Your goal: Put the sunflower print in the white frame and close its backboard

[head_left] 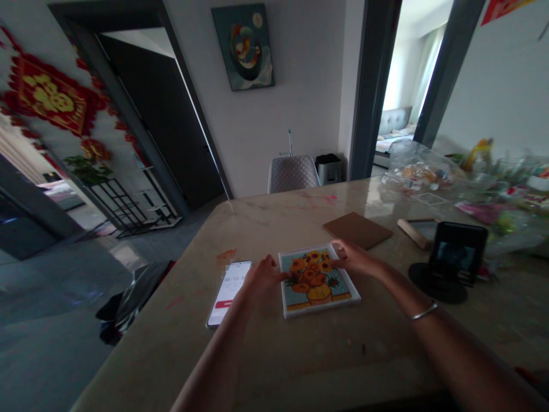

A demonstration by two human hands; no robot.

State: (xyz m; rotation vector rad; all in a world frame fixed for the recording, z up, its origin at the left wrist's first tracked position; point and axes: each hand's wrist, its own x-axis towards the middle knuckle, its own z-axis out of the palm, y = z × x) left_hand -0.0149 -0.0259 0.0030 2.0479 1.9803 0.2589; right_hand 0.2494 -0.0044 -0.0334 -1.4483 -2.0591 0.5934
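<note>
Resting beneath spread fingertips (283,277): one white-framed sunflower mosaic (319,280), left hand (263,277) touching its left edge, right hand (355,257) over its upper right corner, neither gripping.

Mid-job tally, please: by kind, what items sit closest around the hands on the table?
Smartphones lying flat: 1
Sunflower picture panels in white frames: 1
Brown square boards: 1
Black stands holding a screen device: 1
Total: 4
</note>
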